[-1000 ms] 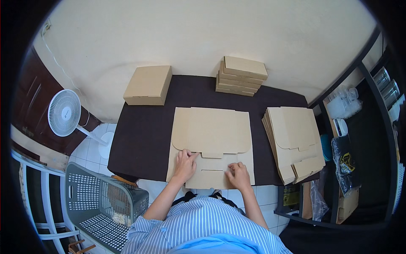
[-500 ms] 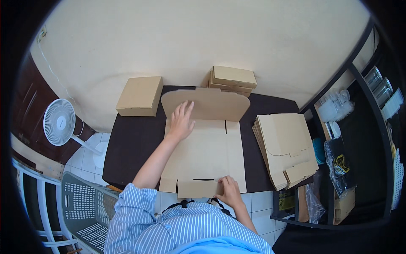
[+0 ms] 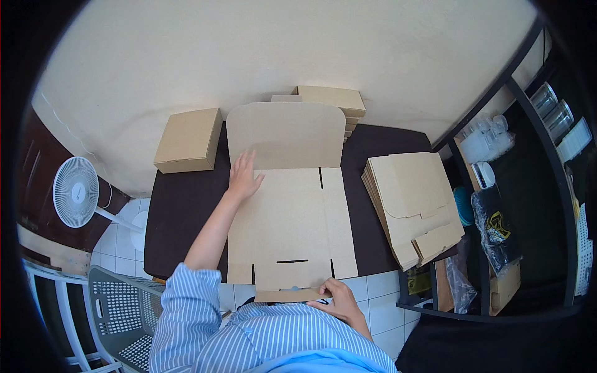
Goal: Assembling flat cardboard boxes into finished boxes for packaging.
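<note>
An unfolded cardboard box blank (image 3: 286, 217) lies in front of me on the dark table, its wide rounded far panel (image 3: 286, 133) raised along the crease. At the left end of that crease is my left hand (image 3: 244, 177), open, with its fingers stretched toward the raised panel. My right hand (image 3: 341, 299) pinches the right end of the narrow front flap (image 3: 286, 295), which is bent up at the table's near edge. Dark slots show through the blank at its folds.
A stack of flat cardboard blanks (image 3: 413, 199) lies to the right. One folded box (image 3: 188, 140) stands at the back left, and several more boxes (image 3: 333, 97) are piled behind the raised panel. A shelf rack (image 3: 485, 267) borders the right, with a fan (image 3: 76, 191) and grey chair (image 3: 124, 311) at left.
The far panel has tipped back and shows more of its face. My left hand has come off its middle to the left edge. The front flap, held by my right hand, has turned up.
</note>
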`<state>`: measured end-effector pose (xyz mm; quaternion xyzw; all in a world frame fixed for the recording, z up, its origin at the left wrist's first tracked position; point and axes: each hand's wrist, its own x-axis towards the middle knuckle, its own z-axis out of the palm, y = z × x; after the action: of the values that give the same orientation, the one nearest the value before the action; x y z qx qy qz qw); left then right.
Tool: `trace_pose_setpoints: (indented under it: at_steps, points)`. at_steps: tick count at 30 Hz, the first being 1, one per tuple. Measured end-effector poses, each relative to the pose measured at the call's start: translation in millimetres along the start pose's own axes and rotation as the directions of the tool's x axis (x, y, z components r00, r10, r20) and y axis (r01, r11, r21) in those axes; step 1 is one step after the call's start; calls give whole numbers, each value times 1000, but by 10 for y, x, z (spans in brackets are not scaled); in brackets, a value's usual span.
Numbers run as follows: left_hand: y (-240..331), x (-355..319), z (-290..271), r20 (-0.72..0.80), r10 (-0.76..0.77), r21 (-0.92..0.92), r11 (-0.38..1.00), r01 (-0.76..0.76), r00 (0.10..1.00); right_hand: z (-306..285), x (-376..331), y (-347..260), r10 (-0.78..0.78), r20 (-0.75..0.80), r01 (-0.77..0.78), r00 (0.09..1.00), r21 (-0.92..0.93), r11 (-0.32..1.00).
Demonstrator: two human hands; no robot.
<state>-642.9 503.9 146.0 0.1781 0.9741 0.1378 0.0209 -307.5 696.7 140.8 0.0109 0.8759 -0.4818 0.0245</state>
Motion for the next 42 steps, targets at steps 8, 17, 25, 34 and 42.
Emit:
trace_pose_setpoints:
  at_steps: [8, 17, 25, 34, 42]
  points:
    - [217, -1648, 503, -122, -84, -101, 992, 72, 989, -311, 897, 435, 68, -55, -71, 996, -53, 996]
    - [238, -1824, 559, -103, -123, -2, 992, 123, 987, -564, 2555, 1001, -142, -97, 81, 985, -464, 882]
    - [231, -1813, 528, -82, -141, -27, 990, 139, 987, -617, 2986, 961, -43, -141, -30, 989, -476, 879]
    - [209, -1763, 494, -183, -417, -200, 903, 382, 890, -671, 3022, 910, -67, -144, -20, 987, -530, 848]
    - [234, -1731, 413, -162, -409, -212, 903, 373, 898, -655, 2793, 893, -24, -340, -100, 940, -342, 934]
